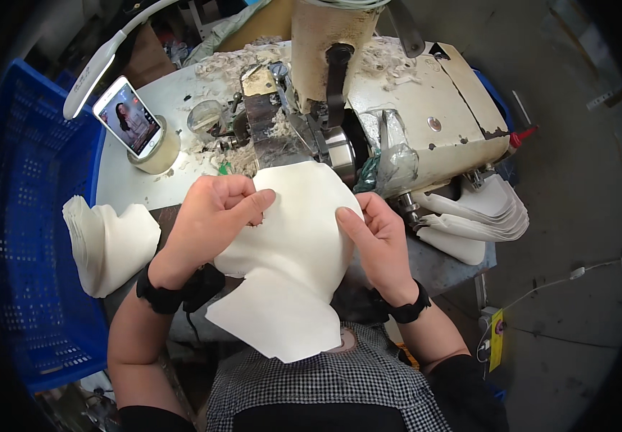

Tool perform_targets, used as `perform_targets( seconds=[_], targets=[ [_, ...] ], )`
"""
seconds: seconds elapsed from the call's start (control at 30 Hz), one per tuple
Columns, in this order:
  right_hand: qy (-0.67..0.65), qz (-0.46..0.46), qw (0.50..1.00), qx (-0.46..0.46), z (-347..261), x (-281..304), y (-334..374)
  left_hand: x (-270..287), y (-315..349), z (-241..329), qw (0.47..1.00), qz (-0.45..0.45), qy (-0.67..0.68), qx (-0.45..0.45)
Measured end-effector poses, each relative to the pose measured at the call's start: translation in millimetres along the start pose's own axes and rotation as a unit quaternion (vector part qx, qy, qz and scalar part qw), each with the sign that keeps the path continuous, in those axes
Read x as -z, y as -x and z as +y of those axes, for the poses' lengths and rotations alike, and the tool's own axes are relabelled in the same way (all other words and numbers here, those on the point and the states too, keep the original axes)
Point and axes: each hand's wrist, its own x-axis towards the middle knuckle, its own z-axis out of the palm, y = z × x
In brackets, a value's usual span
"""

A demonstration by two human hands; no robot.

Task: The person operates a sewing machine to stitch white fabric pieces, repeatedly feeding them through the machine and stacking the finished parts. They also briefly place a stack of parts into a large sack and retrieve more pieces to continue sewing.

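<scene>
The white piece [300, 223] is between the two hands, in work and not yet laid down; whether its edges are done or all left to do cannot be told. The left stack [129, 237], outside the left wrist, and the right stack [480, 209], beyond the right hand, hold similar pieces; which of them is finished does not show. The left hand [214, 212] is closed in a pinch at the piece's upper left, thumb on top, fingers curled. The right hand [379, 234] pinches the right edge, thumb on top and fingers mostly hidden behind, with hardly any gap at either grip. Below the hands a white flap [278, 317] hangs over the checked apron [311, 381]; whether it belongs to the same piece is unclear. Just past the grip are the machine's metal drum [341, 155] and cream body [433, 101]. Farther off, to the upper left, are a phone [127, 119] leaning on a roll [160, 153], a blue crate [37, 180] and pale scraps [242, 61].
</scene>
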Motion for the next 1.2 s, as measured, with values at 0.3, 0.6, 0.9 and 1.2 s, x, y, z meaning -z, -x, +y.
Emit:
perform_targets(
  seconds=[0.3,0.6,0.9,1.2],
  targets=[
    [0.004,0.054,0.998,0.006,-12.3,21.8,-15.0,-14.2,-0.1,32.3,0.987,-0.061,-0.146,-0.021],
    [0.038,0.079,0.994,0.06,-35.5,49.4,-16.4,-25.1,-17.2,33.5,0.938,-0.105,-0.231,-0.237],
    [0.155,-0.104,0.982,0.015,-17.4,8.4,39.8,30.8,-59.3,77.8,0.878,-0.259,-0.333,-0.227],
    [-0.146,-0.099,0.984,-0.038,-2.8,-52.6,19.5,47.9,-89.5,89.4,0.83,-0.271,-0.431,-0.226]
  ],
)
